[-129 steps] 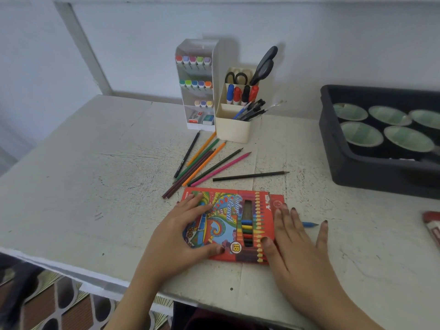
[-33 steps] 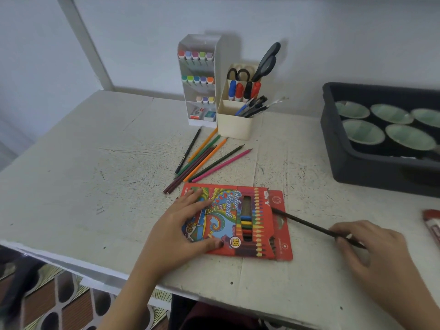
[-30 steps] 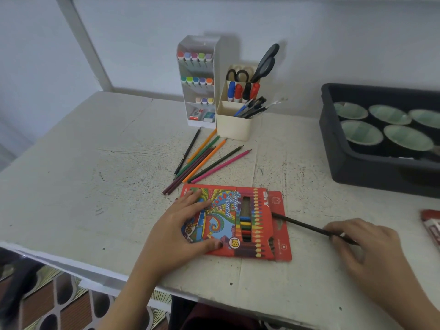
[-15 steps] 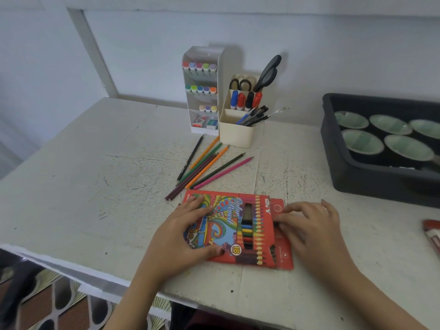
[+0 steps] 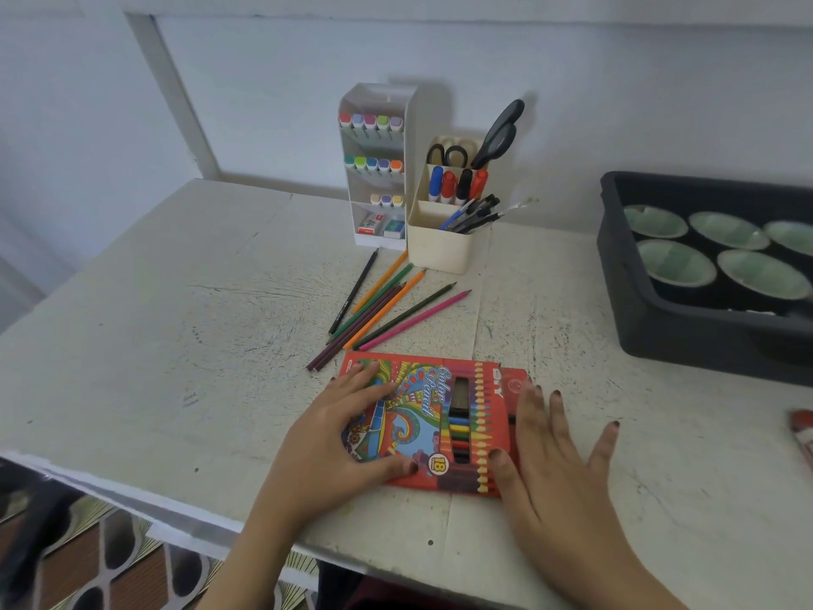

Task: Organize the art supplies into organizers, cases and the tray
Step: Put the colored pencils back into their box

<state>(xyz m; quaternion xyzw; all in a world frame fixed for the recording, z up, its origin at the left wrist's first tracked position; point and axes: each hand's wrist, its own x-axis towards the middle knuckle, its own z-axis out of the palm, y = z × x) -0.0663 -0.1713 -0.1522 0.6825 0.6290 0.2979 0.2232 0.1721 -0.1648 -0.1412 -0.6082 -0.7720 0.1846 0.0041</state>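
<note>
Red cardboard colour-pencil box (image 5: 433, 391) flat on white worktop (image 5: 176, 345).
Pinned under left hand (image 5: 338, 438) and right hand (image 5: 554, 473); each grip wide, fingers straight, holding nothing.

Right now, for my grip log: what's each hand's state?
Left hand: open, flat on the colored pencil box.
Right hand: open, fingers spread, at the box's right end.

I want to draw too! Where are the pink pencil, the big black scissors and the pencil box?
pink pencil (image 5: 415, 320), head view, middle of its shaft.
big black scissors (image 5: 499, 135), head view, on the black handles.
pencil box (image 5: 422, 400), head view, on its printed front.
</note>
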